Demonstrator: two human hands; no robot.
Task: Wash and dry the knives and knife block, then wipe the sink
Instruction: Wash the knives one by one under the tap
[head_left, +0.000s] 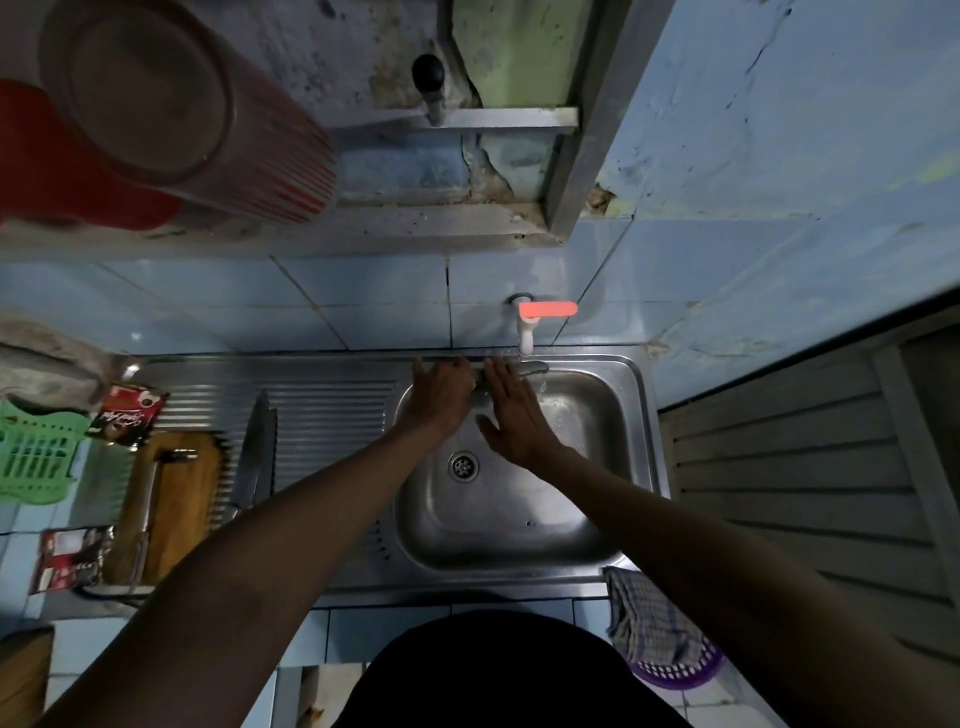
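Both hands are over the back of the steel sink (519, 535), under the white tap (526, 332) with its orange lever. My left hand (441, 397) is closed around the handle of a knife (535, 368). Its blade points right along the sink's back rim. My right hand (511, 415) lies flat with fingers stretched out against the blade near the tap. Two more knives (257, 447) lie on the ribbed drainboard at the left. A wooden knife block (176, 499) lies flat further left, with a metal rod across it.
A checked cloth (644, 618) hangs over a purple basket (680, 670) at the sink's front right corner. A green basket (36, 452) and sachets (127, 415) sit at the far left. Red cups (171, 109) stand on a shelf above. The drain (463, 465) is uncovered.
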